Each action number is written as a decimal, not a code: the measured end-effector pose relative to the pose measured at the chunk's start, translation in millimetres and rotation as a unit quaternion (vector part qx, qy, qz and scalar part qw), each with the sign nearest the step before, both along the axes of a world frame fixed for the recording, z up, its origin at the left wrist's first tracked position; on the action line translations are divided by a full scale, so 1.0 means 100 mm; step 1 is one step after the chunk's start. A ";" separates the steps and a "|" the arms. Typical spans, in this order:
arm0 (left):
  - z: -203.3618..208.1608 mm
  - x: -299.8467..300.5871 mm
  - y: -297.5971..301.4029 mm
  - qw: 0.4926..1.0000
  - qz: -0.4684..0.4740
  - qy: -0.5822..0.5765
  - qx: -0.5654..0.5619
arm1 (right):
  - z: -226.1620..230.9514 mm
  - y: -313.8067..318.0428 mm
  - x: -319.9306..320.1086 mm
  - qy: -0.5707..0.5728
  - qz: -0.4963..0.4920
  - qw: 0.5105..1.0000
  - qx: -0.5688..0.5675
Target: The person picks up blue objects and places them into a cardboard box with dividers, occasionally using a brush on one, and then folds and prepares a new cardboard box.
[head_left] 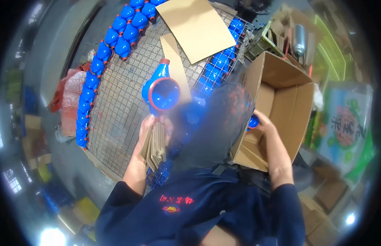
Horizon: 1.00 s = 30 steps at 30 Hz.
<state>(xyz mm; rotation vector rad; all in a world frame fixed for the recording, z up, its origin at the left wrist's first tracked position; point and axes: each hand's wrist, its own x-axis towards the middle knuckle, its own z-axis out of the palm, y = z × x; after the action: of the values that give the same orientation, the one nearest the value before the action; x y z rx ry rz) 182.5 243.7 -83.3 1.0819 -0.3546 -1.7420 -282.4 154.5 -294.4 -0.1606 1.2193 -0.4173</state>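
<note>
My left hand (155,125) is closed around a bundle of folded cardboard strips (156,143). A glossy blue valve-like body (148,91), with a red-rimmed round opening and a red-ended neck, stands out beyond its fingertips. The lower neck meets those fingers; whether they grip it too, I cannot tell. My right hand (262,121) reaches over the side of an upright cardboard box (287,110). Its fingers curl around another blue part (253,121) with a red edge, mostly hidden by the box wall and a dark blurred shape (211,127).
On the wire mesh table (125,94), several blue parts (103,52) line the left edge, and more blue parts (217,65) sit at the right. A flat cardboard sheet (196,28) overlaps the mesh. Crates (264,45) and a silver cylinder (298,39) stand beyond the box.
</note>
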 end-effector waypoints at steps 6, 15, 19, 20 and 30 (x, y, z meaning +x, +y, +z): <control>0.20 -0.24 -0.27 0.995 -0.038 -0.088 -0.010 | -1.53 0.79 0.51 0.248 0.069 0.966 -0.028; 0.33 -0.54 -0.35 0.978 -0.158 -0.124 -0.061 | 1.11 -0.55 0.82 0.241 -0.122 0.856 -0.440; 0.42 -0.88 -0.43 0.955 -0.219 -0.122 -0.158 | 2.76 -0.11 1.24 -0.047 -0.060 0.858 -0.508; 0.46 -1.02 -0.43 0.948 -0.213 -0.157 -0.178 | 2.87 0.03 1.35 0.013 -0.015 0.850 -0.526; 0.49 -1.16 0.49 0.820 -0.271 -0.469 -0.188 | 2.85 0.18 0.84 0.403 0.056 0.714 -0.570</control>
<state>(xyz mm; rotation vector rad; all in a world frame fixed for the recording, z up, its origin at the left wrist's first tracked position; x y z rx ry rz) 66.3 293.2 -34.5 1.5687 -1.6867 -1.3477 -198.7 172.3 -9.7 -1.6329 1.6155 -1.0260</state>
